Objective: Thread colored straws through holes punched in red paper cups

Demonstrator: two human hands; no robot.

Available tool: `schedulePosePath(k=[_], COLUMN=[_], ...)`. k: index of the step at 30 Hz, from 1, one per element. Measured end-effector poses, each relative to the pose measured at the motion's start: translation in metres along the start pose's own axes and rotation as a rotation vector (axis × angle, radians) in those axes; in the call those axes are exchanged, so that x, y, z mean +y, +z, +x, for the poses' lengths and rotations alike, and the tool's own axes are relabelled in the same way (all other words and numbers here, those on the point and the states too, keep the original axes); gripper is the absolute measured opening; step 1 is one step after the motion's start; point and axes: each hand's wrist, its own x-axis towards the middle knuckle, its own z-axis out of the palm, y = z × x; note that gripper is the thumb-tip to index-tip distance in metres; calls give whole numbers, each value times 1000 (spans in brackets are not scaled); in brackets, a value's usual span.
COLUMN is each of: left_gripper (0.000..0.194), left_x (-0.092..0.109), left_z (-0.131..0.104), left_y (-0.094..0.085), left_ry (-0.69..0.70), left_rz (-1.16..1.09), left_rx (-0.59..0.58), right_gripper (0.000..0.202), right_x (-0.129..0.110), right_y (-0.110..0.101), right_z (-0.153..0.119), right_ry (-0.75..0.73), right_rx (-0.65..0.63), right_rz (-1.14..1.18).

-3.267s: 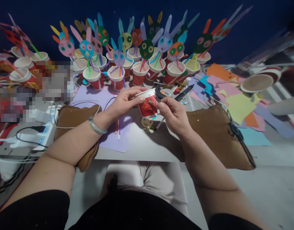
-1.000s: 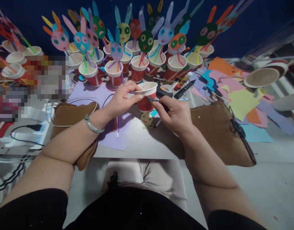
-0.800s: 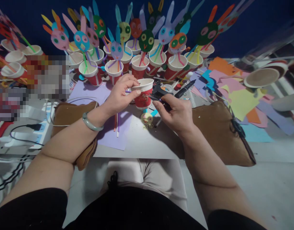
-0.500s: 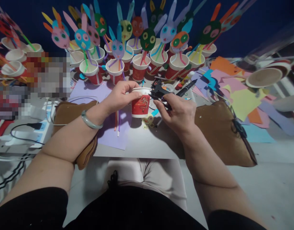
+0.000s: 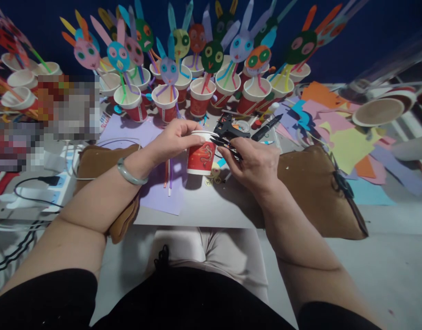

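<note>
My left hand grips a red paper cup by its white rim, thumb on the near side. The cup is upright, with a printed pattern on its front. Black scissors are in my right hand, fingers closed round the handles. Their blades point left and reach the cup's upper right side; whether they cut into it I cannot tell. Behind my right hand lies a black glue gun. Just below the cup is a small yellow paper face, partly covered by the cup.
Rows of finished cups with paper rabbit heads on straws, such as a blue one, stand at the back. Coloured paper scraps lie at the right. Brown cushions flank my arms. A power strip with cables sits at the left.
The cup has come down slightly toward me, tipping a little. The scissors have moved slightly left, their blades now overlapping the cup's upper right side. More of the glue gun shows.
</note>
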Motion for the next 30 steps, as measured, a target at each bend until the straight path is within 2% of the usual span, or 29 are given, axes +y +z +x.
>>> schedulePosePath(k=[12,20,30], left_gripper=[18,15,14], left_x=[-5,-1,2], left_z=[-2,0,-2], left_y=[-2,-4,-10], left_ry=[-77,-79,-171], left_rz=[-88,-119,-40], left_rx=[5,-61,-178], right_gripper=[48,50,48], right_x=[-2,-2,1], right_y=[-2,-4,-7], right_z=[0,0,0], right_ry=[-26,-46,-137], right_rx=[23,-19,-66], right_rz=[39,52,75])
